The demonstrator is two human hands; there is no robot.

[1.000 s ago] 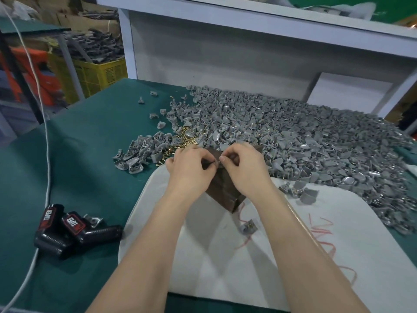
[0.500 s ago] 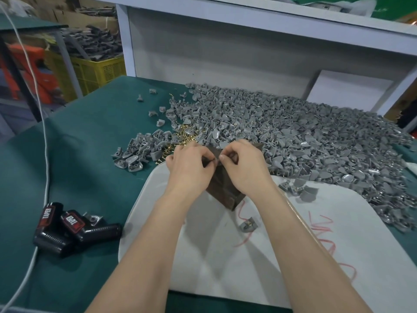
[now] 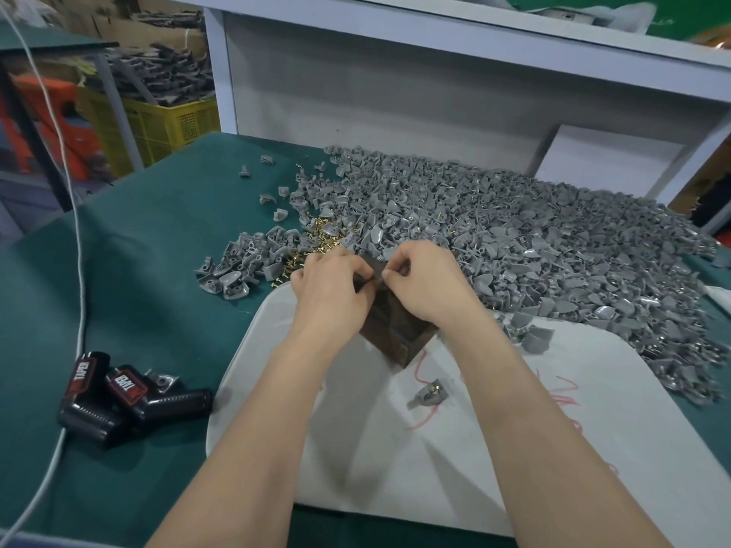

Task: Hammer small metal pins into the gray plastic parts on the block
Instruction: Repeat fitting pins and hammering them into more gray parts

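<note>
- The left hand (image 3: 332, 288) and the right hand (image 3: 429, 284) meet fingertip to fingertip over the top of the dark block (image 3: 399, 336). On each hand the thumb and forefinger are curled in and pinched together. Whether a pin or a part sits between them cannot be told.
- Both hands lie knuckles up, with the forearms coming in from the bench's near edge and converging on the block.
- The block stands at the far edge of the white board (image 3: 435, 460), one lower corner pointing toward the near edge.
- The heap of gray parts (image 3: 534, 247) covers the far right of the green bench (image 3: 138, 251) and spills onto the board's far right corner, just behind the right hand.
- Brass pins (image 3: 316, 239) lie scattered just beyond the left hand.
- A lone gray part (image 3: 429, 394) with a brass glint lies on the board between the forearms. Red scribbles (image 3: 561, 393) mark the board to the right.
- Near the bench's near left edge, well apart from the hands, two black tools (image 3: 130, 393) lie touching — their red labels read "TAPER". A white cable (image 3: 77, 239) runs past them.
</note>
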